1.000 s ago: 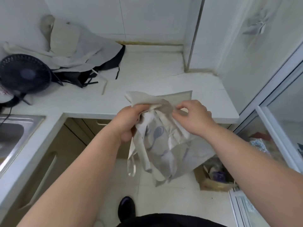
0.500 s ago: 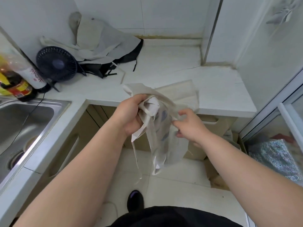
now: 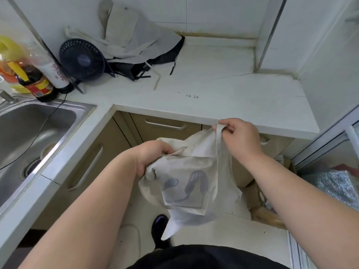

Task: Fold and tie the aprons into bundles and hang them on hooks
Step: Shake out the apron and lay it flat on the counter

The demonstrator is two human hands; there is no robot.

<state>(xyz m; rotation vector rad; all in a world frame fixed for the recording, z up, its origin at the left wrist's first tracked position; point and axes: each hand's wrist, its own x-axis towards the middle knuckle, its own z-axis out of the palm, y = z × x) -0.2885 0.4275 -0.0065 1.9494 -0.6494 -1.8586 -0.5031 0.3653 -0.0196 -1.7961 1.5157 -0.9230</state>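
So the beige apron (image 3: 190,183) is in the air just in front of the countertop (image 3: 213,105), below its front edge, hanging loose with the printed pocket facing up at the camera. The left hand (image 3: 153,158) has its fingers curled into a bunched wad of the cloth on that side. The right hand (image 3: 239,140) is up close to the countertop's edge, pinching one strap (image 3: 219,140) between thumb and fingers and holding it taut off the fabric.

My read: this is the fold-and-tie step, early on. The body isn't a neat bundle yet, more of a scrunch, and the strap isn't wrapped around anything. The next move probably needs the cloth gathered tighter in the left hand so the right can wind the strap round it and knot it.

More to do after this one too: there's a pile of aprons (image 3: 136,39) at the back of the countertop. No hooks anywhere in view.
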